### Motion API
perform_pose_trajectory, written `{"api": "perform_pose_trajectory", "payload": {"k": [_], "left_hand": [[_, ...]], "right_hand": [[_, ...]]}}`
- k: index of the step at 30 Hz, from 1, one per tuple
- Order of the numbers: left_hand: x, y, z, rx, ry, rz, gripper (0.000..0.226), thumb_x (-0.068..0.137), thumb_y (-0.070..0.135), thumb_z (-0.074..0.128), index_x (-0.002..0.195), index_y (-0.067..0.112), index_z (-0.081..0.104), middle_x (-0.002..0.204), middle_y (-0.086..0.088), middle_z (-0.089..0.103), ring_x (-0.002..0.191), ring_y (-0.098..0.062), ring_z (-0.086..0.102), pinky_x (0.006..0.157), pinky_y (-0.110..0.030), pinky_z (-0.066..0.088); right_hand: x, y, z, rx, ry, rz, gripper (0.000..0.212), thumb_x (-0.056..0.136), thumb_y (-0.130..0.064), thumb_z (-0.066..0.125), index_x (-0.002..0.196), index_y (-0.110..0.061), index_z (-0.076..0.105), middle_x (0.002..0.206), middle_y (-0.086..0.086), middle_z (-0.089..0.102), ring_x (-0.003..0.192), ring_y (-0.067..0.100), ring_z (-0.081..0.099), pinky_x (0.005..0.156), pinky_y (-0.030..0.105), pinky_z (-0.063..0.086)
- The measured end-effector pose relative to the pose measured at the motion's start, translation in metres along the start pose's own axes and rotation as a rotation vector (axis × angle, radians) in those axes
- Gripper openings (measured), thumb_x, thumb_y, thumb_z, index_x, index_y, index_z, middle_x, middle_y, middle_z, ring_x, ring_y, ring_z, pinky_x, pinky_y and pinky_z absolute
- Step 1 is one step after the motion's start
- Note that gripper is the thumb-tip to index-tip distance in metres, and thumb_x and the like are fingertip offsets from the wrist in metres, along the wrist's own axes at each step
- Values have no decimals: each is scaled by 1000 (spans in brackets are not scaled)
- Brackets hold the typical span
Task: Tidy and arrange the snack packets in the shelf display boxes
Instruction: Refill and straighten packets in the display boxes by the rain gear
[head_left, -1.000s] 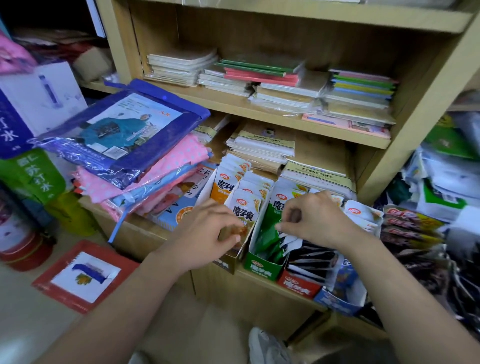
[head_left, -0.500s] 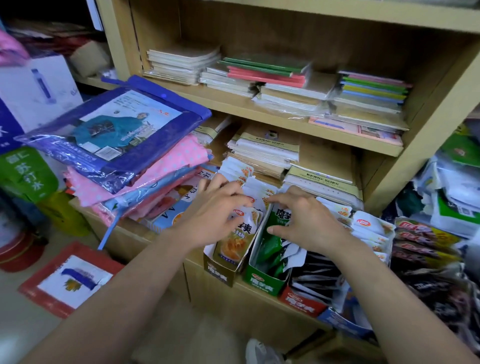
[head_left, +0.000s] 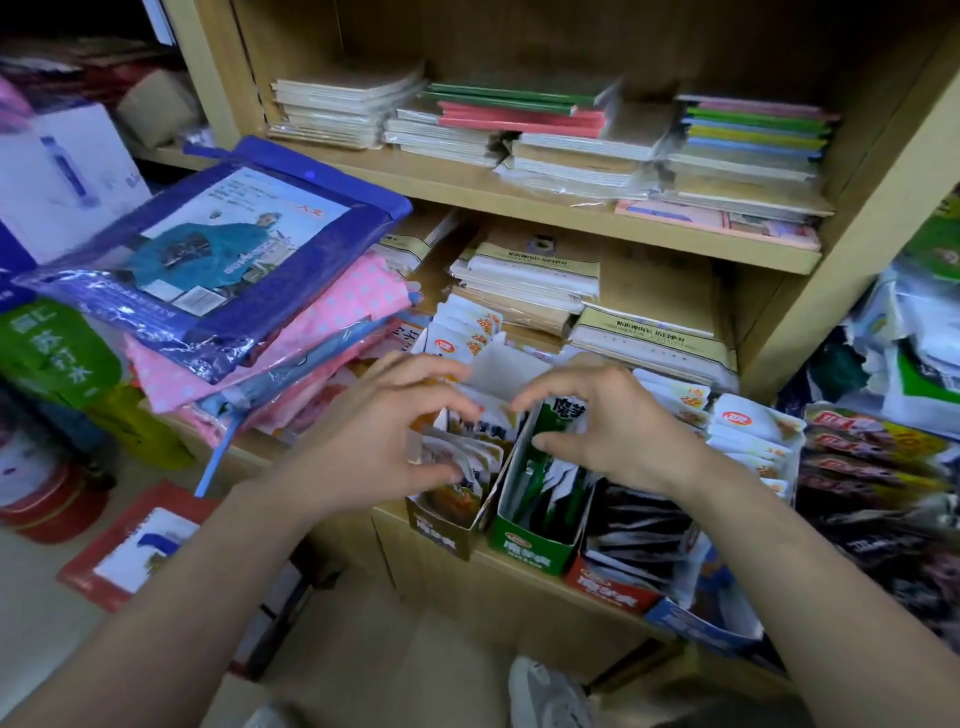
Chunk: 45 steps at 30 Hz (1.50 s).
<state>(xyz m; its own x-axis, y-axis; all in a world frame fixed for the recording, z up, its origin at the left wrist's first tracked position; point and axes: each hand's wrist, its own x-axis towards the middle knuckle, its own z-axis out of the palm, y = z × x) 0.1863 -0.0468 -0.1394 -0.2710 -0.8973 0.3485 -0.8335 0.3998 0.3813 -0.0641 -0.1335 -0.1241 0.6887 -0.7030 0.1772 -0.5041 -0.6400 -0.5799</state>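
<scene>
head view: my left grip (head_left: 384, 441) curls round orange snack packets (head_left: 457, 452) in the brown box (head_left: 439, 532); right grip (head_left: 618, 431) pinches green packets (head_left: 558, 415) in the green box (head_left: 530, 545), likely squaring each row upright on the shelf (head_left: 249, 444).

A: Furniture?
B: Light wood shelf unit (head_left: 519, 195), 2 boards in view. Upper one holds flat notebook stacks (head_left: 571, 140), lower one has paper pads (head_left: 530, 275) at the back
A: Floor?
B: Pale and smooth floor (head_left: 36, 613), btm left, w/ a red-edged flat pack (head_left: 140, 545) lying on it
A: Left side?
B: White carton (head_left: 67, 171), blue raincoat pack (head_left: 218, 244) atop pink bundles. Light's soft and even
</scene>
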Motion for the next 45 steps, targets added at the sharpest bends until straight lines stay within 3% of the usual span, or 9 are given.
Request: {"api": "perform_pose_trajectory", "payload": {"k": [3,7,14,22,31,33,37,42,45], "left_hand": [[4,4,5,40,-66,27,60,73,42,86,129,40,64,141,23,52,131,-5,42,104,-34,42],[1,1,9,15,-69,44,27,77,38,84,103,37,78,115,24,68,115,1,52,94,-37,51],[-6,2,1,96,-126,6,31,79,34,84,108,39,74,107,23,70,103,4,57,84,-32,55],[24,2,15,202,165,93,24,74,18,86,92,31,78,83,16,73,81,-6,64,52,-30,50],[46,-1,49,283,301,21,58,67,36,91,118,25,64,115,4,59,104,-20,53,82,-32,39],[44,1,48,289,370,-76,61,63,44,91,111,23,61,107,1,57,94,-21,54,70,-32,43],[36,-3,50,255,424,-195,56,63,55,86,75,23,41,64,11,48,52,-13,43,45,-18,17],[27,-16,53,138,394,-148,35,70,19,91,84,21,60,71,12,65,75,-11,59,53,-33,52],[21,-16,50,155,365,-129,39,69,20,91,97,22,63,86,11,66,84,-15,59,58,-35,54]], "right_hand": [[-1,2,1,69,-19,-1,37,77,-13,86,106,-27,68,108,-15,62,103,1,56,91,18,44],[0,9,-1,-4,-17,55,49,79,-22,85,121,-33,64,113,-22,56,101,-6,53,92,16,45],[3,5,-1,-128,-70,15,42,84,-27,80,124,-27,68,123,-15,55,111,4,50,94,19,36],[3,4,-4,-169,-109,91,46,80,-28,84,122,-29,65,137,-14,53,127,9,48,96,19,32],[8,2,1,-113,-20,154,48,84,-34,80,126,-20,60,120,-2,63,114,17,58,99,38,48],[14,2,3,-155,34,162,46,81,-40,81,118,-20,62,108,-1,65,103,20,60,90,42,51],[27,-2,8,-272,89,144,67,76,-52,80,133,-32,50,108,-4,65,102,21,61,80,39,53],[47,-12,9,-495,97,116,73,72,-59,79,135,-30,57,126,-3,63,119,24,49,90,35,41],[56,-18,11,-506,85,148,66,71,-55,81,126,-26,60,116,-1,65,114,26,53,82,34,40]]}}
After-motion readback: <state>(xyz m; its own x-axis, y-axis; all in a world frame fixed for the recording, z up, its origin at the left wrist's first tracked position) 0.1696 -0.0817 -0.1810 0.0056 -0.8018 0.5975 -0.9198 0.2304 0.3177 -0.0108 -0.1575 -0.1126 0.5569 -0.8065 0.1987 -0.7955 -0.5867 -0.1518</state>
